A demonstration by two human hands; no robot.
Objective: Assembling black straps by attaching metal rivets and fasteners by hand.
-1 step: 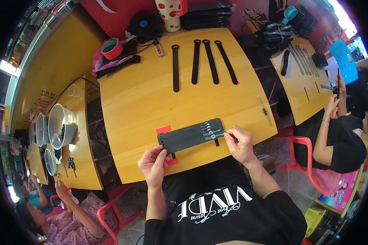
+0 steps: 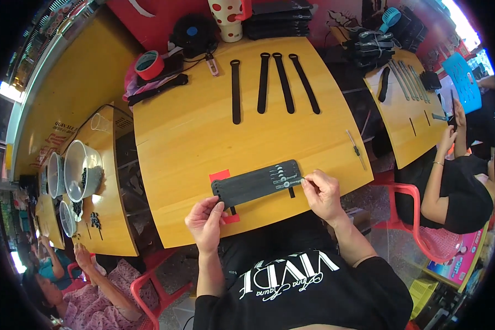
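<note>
Close to the table's near edge lies a flat black panel of straps point(image 2: 250, 188), side by side, with white print at the right end and small round holes at the left. At its left end, my left hand point(image 2: 206, 220) pinches the nearest strap between thumb and fingers. My right hand point(image 2: 322, 193) is closed in a pinch on that strap's right end. Red tape point(image 2: 219, 175) shows under the left end, with another red piece point(image 2: 232, 218) on the near side. Two short black strips point(image 2: 291, 192) stick out beneath the near edge.
Several black looped straps point(image 2: 263, 82) lie at the far side of the table point(image 2: 187, 137). A screwdriver point(image 2: 356, 149) is at the right edge. Red tape roll point(image 2: 149, 65), fan point(image 2: 193, 34) and dotted cup point(image 2: 229, 22) stand behind. Co-workers sit left point(image 2: 102, 286) and right point(image 2: 451, 187).
My hands and the strap panel stay where they were. At the right, the co-worker's hands have shifted slightly.
</note>
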